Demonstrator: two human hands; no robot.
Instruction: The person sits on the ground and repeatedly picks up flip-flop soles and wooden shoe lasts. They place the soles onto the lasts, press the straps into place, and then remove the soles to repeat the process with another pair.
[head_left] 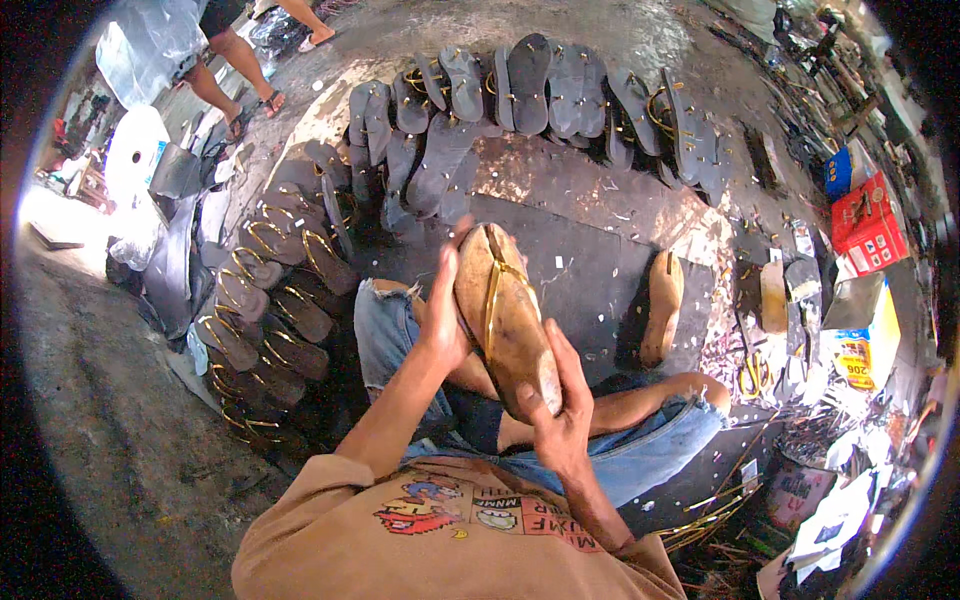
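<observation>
Between my two hands, above my crossed legs, is a wooden shoe last [512, 335] with a gold-strapped sandal on it. The gold strap [494, 290] runs down from a slot at the toe end, and a dark sole edge shows along the left side. My left hand [447, 305] is wrapped round the toe end and left side. My right hand [560, 390] grips the heel end, its thumb on the near tip. A second wooden shoe last [662, 310] lies on the dark mat [570, 265] to my right.
Dark flip-flops [528, 85] stand in an arc ahead. Gold-strapped sandals [270, 270] are stacked at my left. Gold straps [752, 375], a red box [868, 225] and a tin bucket [800, 495] are at right. Another person's legs [240, 70] show at the far left.
</observation>
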